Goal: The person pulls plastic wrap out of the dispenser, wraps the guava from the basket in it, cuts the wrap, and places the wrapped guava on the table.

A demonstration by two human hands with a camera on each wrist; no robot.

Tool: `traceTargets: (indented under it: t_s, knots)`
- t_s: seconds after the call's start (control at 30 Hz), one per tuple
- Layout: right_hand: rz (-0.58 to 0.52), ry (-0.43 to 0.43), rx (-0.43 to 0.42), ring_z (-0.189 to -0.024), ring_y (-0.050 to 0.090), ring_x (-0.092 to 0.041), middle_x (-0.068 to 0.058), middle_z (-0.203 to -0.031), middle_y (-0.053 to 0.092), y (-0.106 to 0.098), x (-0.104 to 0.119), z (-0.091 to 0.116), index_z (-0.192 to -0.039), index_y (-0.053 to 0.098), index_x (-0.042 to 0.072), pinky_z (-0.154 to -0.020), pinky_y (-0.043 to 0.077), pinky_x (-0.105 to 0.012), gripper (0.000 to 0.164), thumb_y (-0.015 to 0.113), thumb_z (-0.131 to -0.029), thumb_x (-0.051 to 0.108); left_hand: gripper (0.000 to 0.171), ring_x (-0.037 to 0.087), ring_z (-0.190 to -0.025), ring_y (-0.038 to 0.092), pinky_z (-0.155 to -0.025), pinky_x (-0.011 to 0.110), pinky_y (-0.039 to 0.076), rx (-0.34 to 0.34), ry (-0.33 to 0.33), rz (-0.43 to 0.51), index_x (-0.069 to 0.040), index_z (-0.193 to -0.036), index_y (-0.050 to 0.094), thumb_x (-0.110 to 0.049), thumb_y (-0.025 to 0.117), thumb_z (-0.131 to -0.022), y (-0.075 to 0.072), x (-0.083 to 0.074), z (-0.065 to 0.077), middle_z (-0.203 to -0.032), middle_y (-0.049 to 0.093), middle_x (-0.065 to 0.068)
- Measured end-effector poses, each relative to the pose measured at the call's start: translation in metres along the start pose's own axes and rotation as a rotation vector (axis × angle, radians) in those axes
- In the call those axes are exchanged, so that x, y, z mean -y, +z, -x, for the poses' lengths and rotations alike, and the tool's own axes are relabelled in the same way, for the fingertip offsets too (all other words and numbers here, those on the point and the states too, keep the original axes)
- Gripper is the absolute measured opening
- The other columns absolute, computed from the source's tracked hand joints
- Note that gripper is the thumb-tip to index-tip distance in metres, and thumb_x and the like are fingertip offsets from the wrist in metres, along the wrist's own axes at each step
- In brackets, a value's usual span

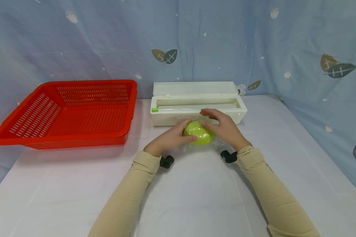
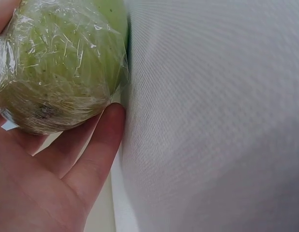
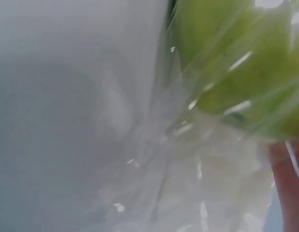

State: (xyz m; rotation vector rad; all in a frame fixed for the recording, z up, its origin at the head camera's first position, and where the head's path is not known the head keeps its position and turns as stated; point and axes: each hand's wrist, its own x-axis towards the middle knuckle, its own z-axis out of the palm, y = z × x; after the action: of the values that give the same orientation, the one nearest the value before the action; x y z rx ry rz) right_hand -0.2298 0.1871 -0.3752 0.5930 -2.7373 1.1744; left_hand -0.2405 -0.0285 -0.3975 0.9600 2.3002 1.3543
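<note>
A round green fruit (image 1: 199, 133) wrapped in clear cling film sits low over the table, in front of a white film box (image 1: 169, 118). My left hand (image 1: 173, 136) grips its left side, thumb in front and other fingers behind. In the left wrist view, crinkled film covers the fruit (image 2: 67, 63), with a brown spot at its lower end. My right hand (image 1: 225, 128) touches the fruit's upper right side, its upper fingers lifted apart from it. In the right wrist view, loose cling film (image 3: 188, 159) spreads from the fruit (image 3: 236, 63); this view is blurred.
Behind the hands, the white box stands with its lid (image 1: 194, 88) raised and a green slider (image 1: 155, 109) at its left end. A red perforated basket (image 1: 77, 140) stands at the left. Patterned blue cloth (image 1: 207, 42) hangs behind the white-covered table (image 1: 192, 197).
</note>
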Motion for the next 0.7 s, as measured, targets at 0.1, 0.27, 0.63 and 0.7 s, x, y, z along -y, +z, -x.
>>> traceTargets:
  t_s: [0.1, 0.27, 0.63, 0.7]
  knots:
    - [0.074, -0.073, -0.167, -0.109, 0.046, -0.015, 0.009, -0.118, 0.052, 0.002, 0.005, -0.002, -0.117, 0.057, 0.021, -0.086, 0.039, -0.041, 0.041, 0.056, -0.084, 0.045, 0.062, 0.012, -0.099, 0.045, -0.085, 0.028, 0.039, -0.005, 0.004, -0.024, -0.012, -0.13, 0.034, -0.04, 0.062, -0.082, 0.001, -0.001, 0.001, -0.114, 0.043, -0.002]
    - [0.139, -0.176, -0.137, -0.11, 0.044, -0.015, 0.004, -0.118, 0.052, 0.009, 0.021, -0.009, -0.113, 0.06, 0.016, -0.089, 0.037, -0.039, 0.038, 0.06, -0.083, 0.04, 0.061, 0.012, -0.11, 0.04, -0.093, 0.032, 0.034, -0.009, 0.043, -0.029, -0.012, -0.132, 0.034, -0.037, 0.061, -0.083, 0.003, 0.001, 0.0, -0.123, 0.041, -0.001]
    - [0.112, -0.231, -0.066, -0.108, 0.048, -0.011, 0.007, -0.109, 0.058, 0.032, 0.039, -0.022, -0.105, 0.066, 0.017, -0.09, 0.037, -0.033, 0.025, 0.06, -0.085, 0.031, 0.066, 0.006, -0.12, 0.032, -0.099, 0.028, 0.027, -0.026, 0.038, -0.101, -0.012, -0.136, 0.029, -0.036, 0.061, -0.083, 0.005, -0.004, 0.004, -0.135, 0.032, -0.001]
    - [0.073, -0.223, -0.106, -0.102, 0.052, -0.009, 0.009, -0.102, 0.061, 0.032, 0.04, -0.022, -0.099, 0.067, 0.017, -0.088, 0.038, -0.032, 0.021, 0.06, -0.085, 0.03, 0.074, 0.005, -0.122, 0.029, -0.1, 0.027, 0.025, -0.028, 0.039, -0.101, -0.011, -0.139, 0.021, -0.038, 0.061, -0.083, 0.004, -0.006, 0.005, -0.139, 0.027, -0.001]
